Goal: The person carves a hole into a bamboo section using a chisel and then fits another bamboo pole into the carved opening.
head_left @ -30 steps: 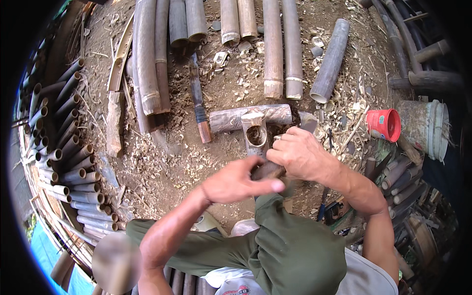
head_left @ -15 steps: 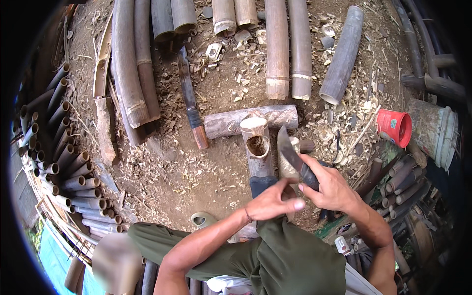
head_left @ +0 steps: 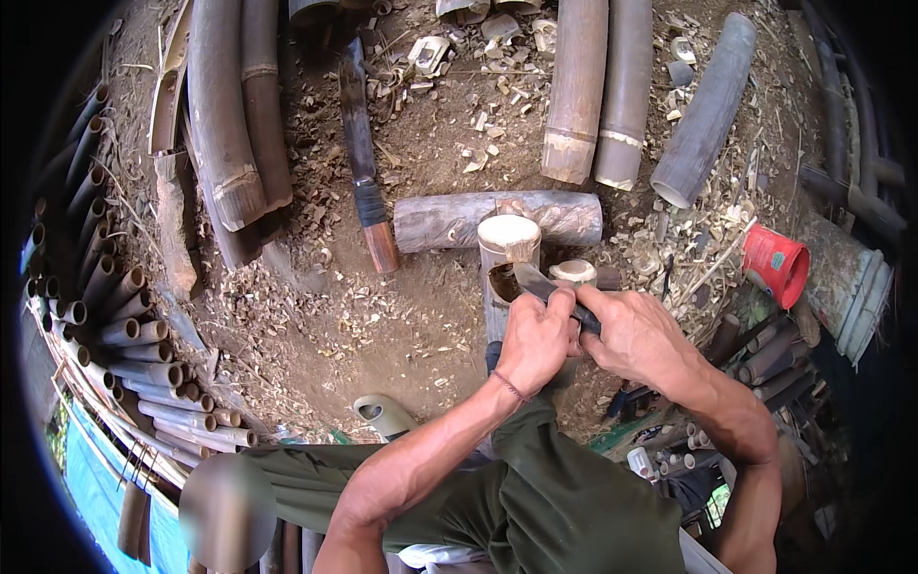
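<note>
Head view: we squeeze the knife (head_left: 547, 287) in our left hand (head_left: 535, 340) and right hand (head_left: 636, 335); the blade points up-left into the standing bamboo piece (head_left: 502, 277) just ahead.

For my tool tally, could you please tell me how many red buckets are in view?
1. The red bucket lies tipped on the ground at the right, beside a grey drum, right of both hands. Others may be hidden behind the bamboo piles.

ground: bare brown dirt (head_left: 316, 335), littered with pale wood chips (head_left: 660, 239)
left edge: stacked thin bamboo tubes (head_left: 105, 316) (cut ends up)
light: daylight, soft shadows
</note>
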